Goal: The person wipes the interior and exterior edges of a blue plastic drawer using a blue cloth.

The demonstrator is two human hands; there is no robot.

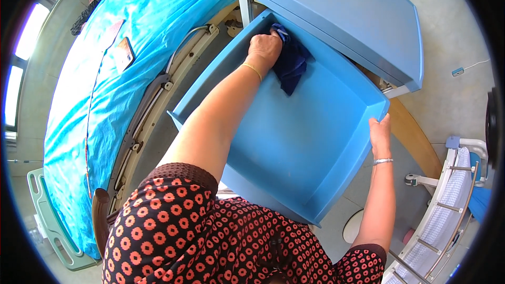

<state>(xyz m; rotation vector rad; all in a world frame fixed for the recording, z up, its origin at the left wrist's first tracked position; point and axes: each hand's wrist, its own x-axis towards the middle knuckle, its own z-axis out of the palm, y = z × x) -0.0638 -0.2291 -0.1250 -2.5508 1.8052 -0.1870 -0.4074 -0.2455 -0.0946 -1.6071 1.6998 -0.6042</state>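
A wide blue drawer [294, 137] is pulled out toward me from a blue bedside cabinet [336, 10]. Deep in its far left corner, my left hand [264, 50] is closed on a dark blue cloth [290, 68]. The cloth hangs from the fingers, bunched against the drawer's inner wall and floor. At the drawer's right side, my right hand [381, 130] grips the rim near the back corner, thumb on top. Its other fingers are mostly hidden. Apart from the cloth, nothing lies in the drawer.
On the left stands a bed with a shiny blue cover [73, 121], a phone [125, 54] and a cable on it. A metal side rail [152, 105] runs along the bed. Another railed bed [447, 205] is at the lower right. A small plug block [457, 72] lies at the right.
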